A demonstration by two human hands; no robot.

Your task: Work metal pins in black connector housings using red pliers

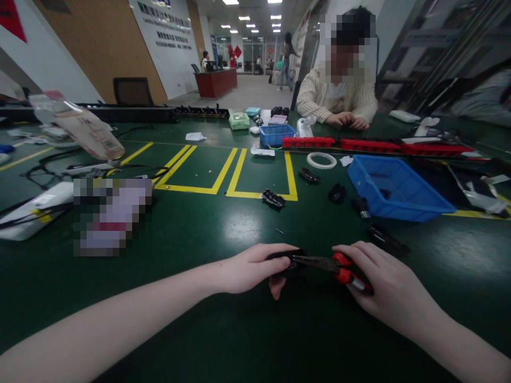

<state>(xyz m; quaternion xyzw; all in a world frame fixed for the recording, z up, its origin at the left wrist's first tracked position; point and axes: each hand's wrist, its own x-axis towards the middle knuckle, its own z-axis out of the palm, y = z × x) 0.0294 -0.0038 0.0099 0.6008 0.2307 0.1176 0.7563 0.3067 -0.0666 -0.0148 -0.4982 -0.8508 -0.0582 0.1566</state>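
My left hand (255,268) is closed around a small black plastic part (288,264) low on the green table (223,319). My right hand (383,282) grips red-handled pliers (343,271), and their dark jaws reach left to the black part. Both hands rest near the table's front edge, almost touching each other. Most of the black part is hidden under my left fingers.
Several loose black parts (273,198) lie beyond my hands, near yellow floor-tape lines (239,170). A large blue bin (395,189) stands to the right, a small blue bin (276,135) farther back. A person in a striped shirt (337,98) sits across the table. Cables and packets lie at left.
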